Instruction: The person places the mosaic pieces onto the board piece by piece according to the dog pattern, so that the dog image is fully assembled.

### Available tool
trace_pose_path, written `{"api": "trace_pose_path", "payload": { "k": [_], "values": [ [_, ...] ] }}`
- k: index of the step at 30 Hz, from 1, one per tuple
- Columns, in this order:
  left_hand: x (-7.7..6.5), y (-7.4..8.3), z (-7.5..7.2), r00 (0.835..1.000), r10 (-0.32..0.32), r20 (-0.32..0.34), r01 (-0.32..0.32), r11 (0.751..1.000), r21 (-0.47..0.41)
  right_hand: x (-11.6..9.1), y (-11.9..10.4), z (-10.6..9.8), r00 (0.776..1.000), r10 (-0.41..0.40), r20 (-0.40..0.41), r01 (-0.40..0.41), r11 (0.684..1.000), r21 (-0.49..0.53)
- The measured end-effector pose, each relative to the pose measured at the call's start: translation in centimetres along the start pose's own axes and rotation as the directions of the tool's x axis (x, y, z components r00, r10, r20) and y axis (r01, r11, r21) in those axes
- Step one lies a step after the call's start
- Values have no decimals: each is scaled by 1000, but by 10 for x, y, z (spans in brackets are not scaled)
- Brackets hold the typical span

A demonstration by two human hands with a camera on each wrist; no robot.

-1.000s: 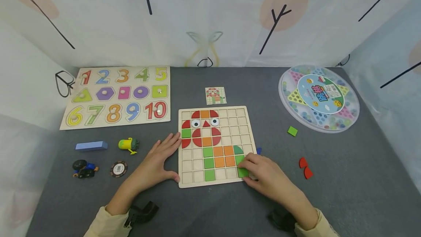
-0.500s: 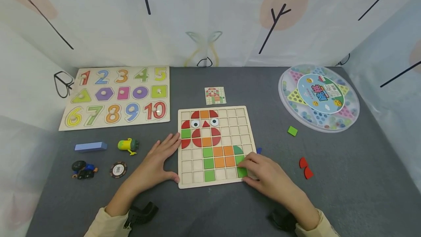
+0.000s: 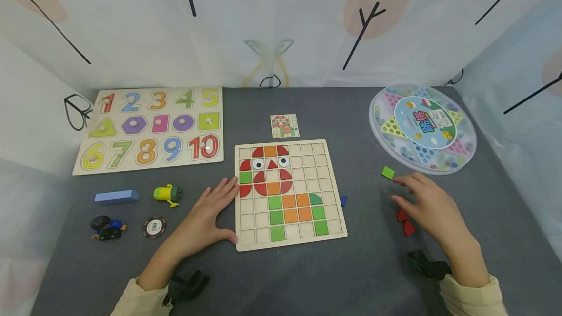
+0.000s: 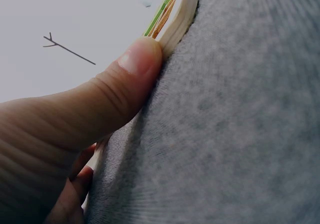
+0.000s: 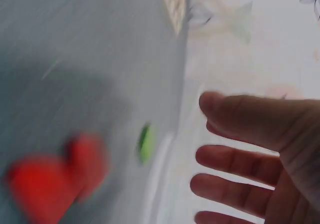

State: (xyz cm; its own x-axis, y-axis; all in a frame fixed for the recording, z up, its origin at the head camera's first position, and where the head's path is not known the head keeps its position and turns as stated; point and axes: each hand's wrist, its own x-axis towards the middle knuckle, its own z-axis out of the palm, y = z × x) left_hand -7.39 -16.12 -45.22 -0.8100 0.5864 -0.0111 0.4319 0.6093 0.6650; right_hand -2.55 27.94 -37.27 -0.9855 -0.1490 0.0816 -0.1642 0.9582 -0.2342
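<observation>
A wooden grid board (image 3: pixel 307 179) lies mid-table, part filled with red, orange and green pieces and two eye tiles. My left hand (image 3: pixel 204 221) rests against its left edge, fingers spread; in the left wrist view the thumb (image 4: pixel 135 68) touches the board's side. Over the table to the right, my right hand (image 3: pixel 432 208) holds nothing, its fingers parted and lightly bent. Just beyond its fingertips lies a loose green square tile (image 3: pixel 388 172). Two red pieces (image 3: pixel 409 228) lie below that hand, one partly covered by it.
A small picture card (image 3: pixel 284 126) lies behind the board, a blue piece (image 3: pixel 343 201) at its right. Number puzzle (image 3: pixel 149 130) stands back left; round game box (image 3: pixel 423 128) back right. Blue block (image 3: pixel 116 196), green-yellow toy (image 3: pixel 167 194), figurine (image 3: pixel 107 228) and poker chip (image 3: pixel 154 227) sit left.
My right hand has left the green square at the board's lower right and moved right, toward the loose green tile. The left hand stays at the board's edge.
</observation>
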Motion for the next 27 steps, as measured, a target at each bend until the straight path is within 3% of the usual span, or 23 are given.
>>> {"api": "trace_pose_path", "payload": {
  "k": [5, 8, 12, 22, 27],
  "values": [
    [0, 0, -1, 1000, 9, -5, -9, 1000, 4, -21, 20, 1, 970, 154, 187, -156, 988, -8],
    [0, -1, -1, 1000, 9, -7, -9, 1000, 2, -26, 23, 6, 950, 201, 239, -201, 979, -27],
    [-1, -1, 0, 1000, 2, -5, -2, 1000, -1, -27, 19, 14, 948, 223, 228, -218, 975, -45],
    [-1, 2, -1, 1000, -7, -1, 7, 1000, -9, -27, 11, 22, 968, 172, 183, -180, 983, 30],
    [-1, 2, -2, 1000, -9, 2, 9, 1000, -4, -23, 5, 25, 977, 140, 159, -145, 989, 20]
  ]
}}
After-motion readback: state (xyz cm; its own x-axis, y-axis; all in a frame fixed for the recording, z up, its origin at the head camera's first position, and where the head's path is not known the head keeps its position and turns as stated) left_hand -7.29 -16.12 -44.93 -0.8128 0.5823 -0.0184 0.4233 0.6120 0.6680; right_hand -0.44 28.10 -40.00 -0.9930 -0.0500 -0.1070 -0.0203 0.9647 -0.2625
